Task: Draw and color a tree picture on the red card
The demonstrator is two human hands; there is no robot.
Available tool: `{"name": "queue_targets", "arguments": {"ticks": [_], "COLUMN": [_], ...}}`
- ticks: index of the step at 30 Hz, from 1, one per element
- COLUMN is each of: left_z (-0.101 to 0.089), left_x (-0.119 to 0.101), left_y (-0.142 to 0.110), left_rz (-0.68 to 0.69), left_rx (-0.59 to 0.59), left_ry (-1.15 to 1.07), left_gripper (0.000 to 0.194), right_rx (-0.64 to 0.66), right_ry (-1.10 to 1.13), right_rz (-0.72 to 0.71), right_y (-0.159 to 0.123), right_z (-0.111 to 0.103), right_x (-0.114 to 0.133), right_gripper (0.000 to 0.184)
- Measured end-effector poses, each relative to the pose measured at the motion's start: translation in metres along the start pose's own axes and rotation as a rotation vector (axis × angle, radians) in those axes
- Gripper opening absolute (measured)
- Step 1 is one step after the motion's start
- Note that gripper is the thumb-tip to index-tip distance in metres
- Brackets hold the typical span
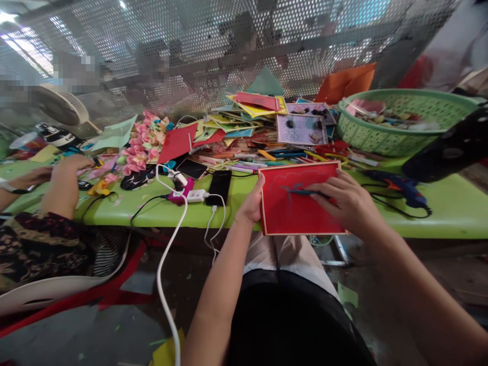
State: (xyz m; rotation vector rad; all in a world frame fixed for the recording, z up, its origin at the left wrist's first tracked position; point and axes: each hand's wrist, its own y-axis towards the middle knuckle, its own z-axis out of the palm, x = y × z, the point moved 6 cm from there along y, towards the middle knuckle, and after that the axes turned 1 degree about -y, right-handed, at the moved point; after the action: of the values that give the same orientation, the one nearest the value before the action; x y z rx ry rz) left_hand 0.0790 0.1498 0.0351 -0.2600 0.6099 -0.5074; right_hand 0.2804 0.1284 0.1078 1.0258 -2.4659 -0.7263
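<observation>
Pinching a blue pencil (304, 192), the right hand (346, 197) is over the red board (299, 216) from its right side, fingers clamped on the pencil's rear part. The pencil lies nearly level, its long axis running left to right, and its tip points left, at some blue marks (288, 197) on the board. A faint wavy line (295, 174) runs above them. The board is over the person's lap (290, 251) at the near edge of the green table (452, 206), its own long axis also left to right. The left hand (251, 204) grips the board's left edge, thumb in front, the other fingers mostly hidden behind. Left of that hand lies a black phone (219, 187); beyond the board are loose pencils (244, 158), and to the right a glue gun (409, 190) and a green basket (407, 138) rest on the table. Farther left, another person's hand (78, 162) is near pink flowers (139, 151)
</observation>
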Motion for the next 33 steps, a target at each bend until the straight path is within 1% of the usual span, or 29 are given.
{"name": "queue_targets", "arguments": {"ticks": [3,10,14,18,21,24,30,33], "left_z": [0.002,0.002,0.000,0.000,0.000,0.001,-0.003,-0.004], "left_x": [0.000,0.001,0.001,0.000,0.000,0.000,0.001,0.000], "left_y": [-0.001,-0.001,0.000,0.001,0.000,0.000,0.003,0.004], "left_rz": [0.009,-0.003,-0.013,0.008,0.003,-0.006,0.002,0.024], "left_rx": [0.000,-0.023,-0.011,0.017,0.022,0.009,0.012,0.027], "left_ry": [0.002,-0.039,-0.028,-0.018,-0.024,-0.025,-0.036,-0.048], "left_gripper": [0.063,0.068,0.063,0.068,0.070,0.066,0.067,0.067], "right_rx": [0.025,0.009,0.030,0.054,0.034,0.013,0.086,0.095], "right_ry": [0.011,0.009,0.023,0.036,0.026,0.014,0.034,0.042], "right_rz": [-0.014,0.003,-0.010,-0.013,0.001,0.020,0.021,0.003], "right_y": [-0.004,-0.006,-0.020,-0.030,-0.027,-0.023,-0.035,-0.038], "right_z": [-0.001,0.000,0.004,0.007,0.006,0.004,0.009,0.009], "right_x": [0.002,0.002,0.005,0.007,0.005,0.004,0.008,0.011], "right_gripper": [0.025,0.026,0.025,0.026,0.026,0.027,0.025,0.025]}}
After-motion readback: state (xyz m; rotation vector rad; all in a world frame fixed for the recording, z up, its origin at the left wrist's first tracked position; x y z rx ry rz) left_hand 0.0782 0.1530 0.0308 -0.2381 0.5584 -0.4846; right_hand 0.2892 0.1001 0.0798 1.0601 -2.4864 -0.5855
